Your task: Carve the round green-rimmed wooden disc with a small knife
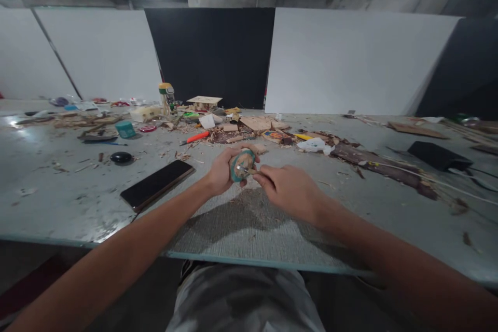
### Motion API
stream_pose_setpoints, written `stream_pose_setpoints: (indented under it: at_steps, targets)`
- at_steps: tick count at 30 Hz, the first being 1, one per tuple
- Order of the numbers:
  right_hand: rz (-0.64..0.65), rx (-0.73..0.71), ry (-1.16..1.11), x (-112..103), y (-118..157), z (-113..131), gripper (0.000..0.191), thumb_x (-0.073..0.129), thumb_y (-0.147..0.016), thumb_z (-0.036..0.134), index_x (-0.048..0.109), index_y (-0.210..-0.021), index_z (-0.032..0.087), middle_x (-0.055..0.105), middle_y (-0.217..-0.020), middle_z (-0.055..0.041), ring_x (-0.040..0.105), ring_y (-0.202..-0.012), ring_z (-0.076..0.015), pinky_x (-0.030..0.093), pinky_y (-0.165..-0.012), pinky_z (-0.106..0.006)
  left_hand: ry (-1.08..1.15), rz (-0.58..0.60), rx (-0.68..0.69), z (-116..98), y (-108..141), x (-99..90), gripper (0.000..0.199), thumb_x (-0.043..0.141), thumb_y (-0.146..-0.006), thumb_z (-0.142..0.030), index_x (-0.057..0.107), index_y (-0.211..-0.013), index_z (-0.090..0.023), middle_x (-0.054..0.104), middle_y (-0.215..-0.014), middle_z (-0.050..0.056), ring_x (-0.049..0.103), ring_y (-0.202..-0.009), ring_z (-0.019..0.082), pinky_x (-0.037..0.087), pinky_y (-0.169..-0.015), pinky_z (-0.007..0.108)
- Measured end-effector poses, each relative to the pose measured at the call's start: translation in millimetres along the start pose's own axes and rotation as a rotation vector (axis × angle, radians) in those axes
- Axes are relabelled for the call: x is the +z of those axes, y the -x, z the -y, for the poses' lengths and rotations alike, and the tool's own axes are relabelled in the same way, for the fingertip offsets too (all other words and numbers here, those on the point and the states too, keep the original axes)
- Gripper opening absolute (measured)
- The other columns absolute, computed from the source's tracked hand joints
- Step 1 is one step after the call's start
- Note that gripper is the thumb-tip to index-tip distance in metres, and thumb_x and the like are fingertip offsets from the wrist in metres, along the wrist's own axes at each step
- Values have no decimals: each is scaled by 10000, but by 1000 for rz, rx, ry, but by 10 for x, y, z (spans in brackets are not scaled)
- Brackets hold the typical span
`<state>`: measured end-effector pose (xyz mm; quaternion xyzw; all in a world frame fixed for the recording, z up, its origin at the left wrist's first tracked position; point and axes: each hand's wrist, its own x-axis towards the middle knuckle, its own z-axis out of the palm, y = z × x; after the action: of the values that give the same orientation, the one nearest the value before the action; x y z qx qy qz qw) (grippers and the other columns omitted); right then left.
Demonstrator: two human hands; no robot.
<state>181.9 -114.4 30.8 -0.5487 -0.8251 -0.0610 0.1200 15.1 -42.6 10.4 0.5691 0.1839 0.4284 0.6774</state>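
A small round wooden piece (pixel 244 162) with a teal rim is held above the table, near the middle of the view. My left hand (pixel 223 170) is wrapped round it from the left and behind. My right hand (pixel 286 189) is closed on the handle of a small carving tool (pixel 252 171). The tool's metal tip touches or lies just over the face of the wooden piece. Part of the handle is hidden inside my right fingers.
On the grey table (pixel 218 228) a black phone (pixel 157 184) and a black mouse-like object (pixel 121 157) lie left. Behind are wood shavings, an orange cutter (pixel 197 137) and a teal box (pixel 125 129). Bark (pixel 373 162) and a black box (pixel 439 156) lie right.
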Motion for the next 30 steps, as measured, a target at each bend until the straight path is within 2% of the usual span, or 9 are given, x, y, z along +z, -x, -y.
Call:
stream_pose_setpoints:
  at_steps: [3,5,9,11,16,19,22,27,30]
  targets:
    - [1,35,-28,15,-5,34,430,307,-992,432,661,-982,188,711,-828,-120,606,-667,-217,298,-575,-304,-56,-71,26,9,9,13,241,506,-738,-338,535,-914,-176,590,-825,42,550,-571,132,373,-355,192]
    - [39,14,-172,43,-17,30,406,317,-992,405,625,-854,179,666,-748,-96,568,-637,-185,316,-581,-292,-74,-89,38,14,16,18,228,515,-733,-329,510,-910,-187,577,-813,33,544,-593,132,368,-374,186]
    - [317,-26,-672,82,-49,-13,497,163,-1007,477,408,-666,211,435,-547,17,371,-462,-114,302,-498,-250,-57,-54,61,0,22,26,289,527,-696,-358,497,-926,-186,568,-805,38,548,-619,145,362,-379,189]
    - [389,-23,-743,74,-57,-19,515,115,-999,515,370,-665,218,374,-527,36,312,-435,-110,281,-472,-245,-52,-48,80,-7,21,20,318,534,-688,-383,499,-934,-185,564,-800,36,551,-620,148,358,-377,188]
    - [11,13,-219,49,-36,29,338,353,-973,384,543,-773,188,525,-628,-34,413,-541,-143,221,-532,-283,-90,-35,31,22,30,-22,278,515,-743,-383,494,-938,-186,552,-805,23,519,-557,118,357,-381,189]
    - [-55,29,-146,79,-43,37,279,390,-966,362,570,-842,188,531,-634,-37,417,-547,-149,211,-538,-292,-105,-39,18,40,31,-35,257,492,-770,-373,496,-941,-182,551,-794,22,493,-519,109,364,-375,200]
    - [135,-13,-565,109,-74,31,378,347,-990,375,456,-679,192,453,-592,0,386,-524,-114,253,-512,-257,-46,-13,62,25,21,-37,247,477,-774,-367,504,-932,-179,575,-815,43,544,-576,140,385,-382,209]
    - [567,221,-1395,80,-78,33,453,278,-993,530,316,-662,223,232,-485,92,122,-373,-72,142,-347,-203,-2,89,208,-2,-22,-73,292,463,-813,-401,544,-961,-163,624,-828,61,551,-532,130,450,-438,248]
    - [637,281,-1699,54,-91,-5,437,243,-998,540,319,-697,232,166,-469,110,35,-373,-81,99,-317,-197,-19,83,241,29,-60,-89,303,489,-805,-382,587,-964,-143,650,-889,80,550,-518,122,461,-436,254]
